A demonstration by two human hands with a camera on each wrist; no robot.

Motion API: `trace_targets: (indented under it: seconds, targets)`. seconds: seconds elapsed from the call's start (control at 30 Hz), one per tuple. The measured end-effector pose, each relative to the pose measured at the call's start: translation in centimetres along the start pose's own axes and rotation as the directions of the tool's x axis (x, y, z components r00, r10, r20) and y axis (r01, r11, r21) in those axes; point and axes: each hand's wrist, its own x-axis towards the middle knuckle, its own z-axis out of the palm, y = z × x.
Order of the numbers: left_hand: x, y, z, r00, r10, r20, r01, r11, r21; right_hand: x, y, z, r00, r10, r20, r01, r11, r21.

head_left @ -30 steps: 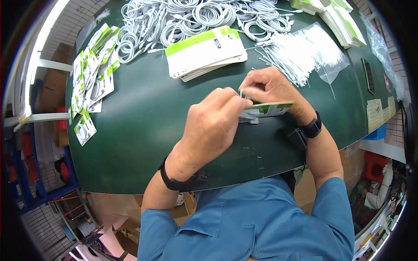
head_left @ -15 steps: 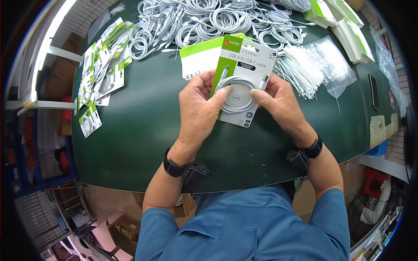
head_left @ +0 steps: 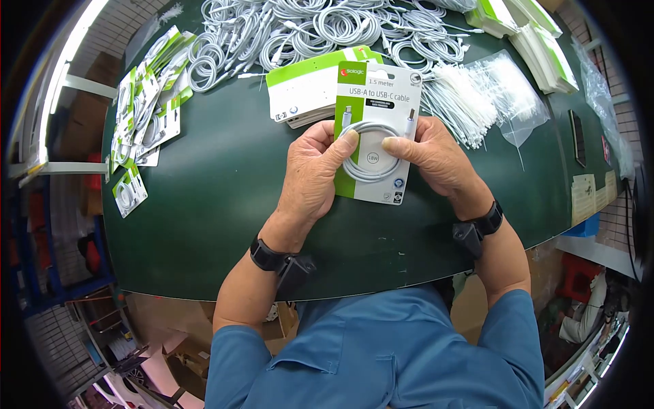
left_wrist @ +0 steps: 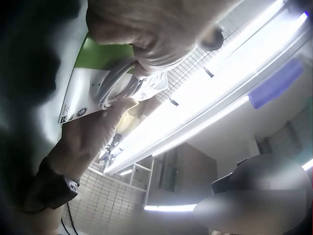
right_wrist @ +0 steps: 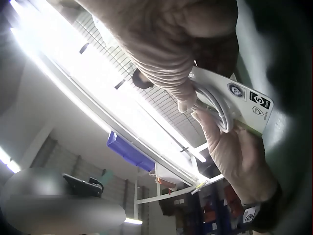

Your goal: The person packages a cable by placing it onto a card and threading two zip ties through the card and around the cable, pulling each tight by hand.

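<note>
A white and green card (head_left: pixel 375 184) faces up between the two hands, with a coiled white cable (head_left: pixel 371 176) on its front and a plug end on each side. The left hand (head_left: pixel 308 167) grips the card's left edge, its thumb pressing on the coil. From the other side, the right hand (head_left: pixel 443 157) holds the right edge, thumb on the card beside the coil. Fingers behind the card are hidden. In the left wrist view the card (left_wrist: pixel 80 93) and coil show between both hands; the right wrist view shows the card's lower corner (right_wrist: pixel 254 105).
A stack of cards (head_left: pixel 300 92) lies behind the held card. Loose coiled cables (head_left: pixel 286 34) heap along the back. White ties (head_left: pixel 460 102) and a plastic bag (head_left: pixel 521 116) lie right of them, with more card stacks (head_left: pixel 545 58) beyond. Carded cables (head_left: pixel 146 109) pile at left.
From edge-on at the fingertips, the card has been turned to face up, and both hands have moved to its sides. Over the last half second it has straightened slightly.
</note>
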Motion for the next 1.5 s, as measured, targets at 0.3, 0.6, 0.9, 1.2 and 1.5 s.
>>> trace_targets:
  seconds: [0.3,0.6,0.9,1.2,1.5]
  targets:
    - [-0.1,-0.4,0.6,0.997,0.079,0.001,-0.077,0.970,0.232,-0.2,-1.1,-0.7,0.994,-0.082,-0.068,0.069,0.982,-0.175]
    - [-0.3,-0.5,0.3,0.992,0.122,0.031,-0.126,0.949,0.288,-0.1,-0.8,-0.6,0.995,-0.026,-0.094,0.014,0.992,-0.128]
    - [-0.5,2.1,0.1,0.979,0.040,0.198,-0.146,0.817,0.558,0.1,-3.0,-3.0,0.771,-0.603,-0.206,0.337,0.660,-0.672]
    - [-1.3,2.8,2.5,0.710,0.413,0.570,-0.645,0.057,0.762,-3.5,-6.3,3.5,0.893,-0.310,0.326,0.379,0.129,-0.916]
    - [-0.5,2.3,1.3,0.762,0.645,0.054,-0.353,0.345,0.870,-2.5,-3.7,2.4,0.942,-0.313,-0.121,0.168,0.750,-0.639]
